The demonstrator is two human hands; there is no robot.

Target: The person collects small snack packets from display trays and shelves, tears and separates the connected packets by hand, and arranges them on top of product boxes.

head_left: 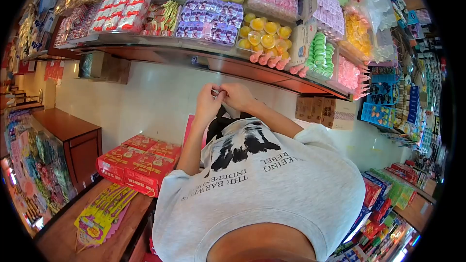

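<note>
My left hand [208, 102] and my right hand [237, 96] meet in front of my body, above the pale floor. The fingers of both are curled and pressed together at the tips, touching each other. Whatever lies between the fingertips, if anything, is too small or hidden to make out. Below the hands is my light grey T-shirt [272, 189] with a black print. Beyond them runs a counter edge [213, 58] with bins of packaged goods, apart from the hands.
Yellow-lidded cups [266, 34], purple packets [208, 21] and green-and-white rolls [320, 54] fill bins ahead. Red boxes [141, 161] and yellow packs [104, 211] lie on a wooden surface at left. Cardboard boxes [326, 110] stand beneath the counter. Crowded shelves line the right.
</note>
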